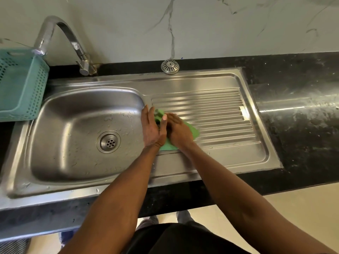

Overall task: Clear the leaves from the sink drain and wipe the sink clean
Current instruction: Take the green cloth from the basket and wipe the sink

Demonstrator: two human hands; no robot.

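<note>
Stainless steel sink (60,158) across the middle of the frame, set into a dark speckled counter (302,136). Basin at centre left, wet with scattered droplets; round drain (108,142) at its bottom, holes showing, nothing lying on it. Ribbed draining board (216,114) to the right of the basin.

Both hands together at the centre of the frame, on the left end of the draining board, just beside the basin's edge. Left hand (153,129) open, fingers extended toward the top of the frame, thumb up, cupped against the side of a green cloth (194,132). Right hand (178,132) laid flat over the cloth, fingers pressing down on it, somewhat blurred. Cloth spread on the ribs, green edges showing above, right of and below the hands. Small dark bits (157,117) bunched between the two hands on the cloth; too blurred to tell whether leaves.

Curved chrome tap (64,35) at upper left, spout reaching left over a teal perforated basket (31,92) at the left edge. Domed metal strainer cap (170,66) on the counter at top centre, behind the sink rim. Marbled white wall (220,24) along the top.
</note>
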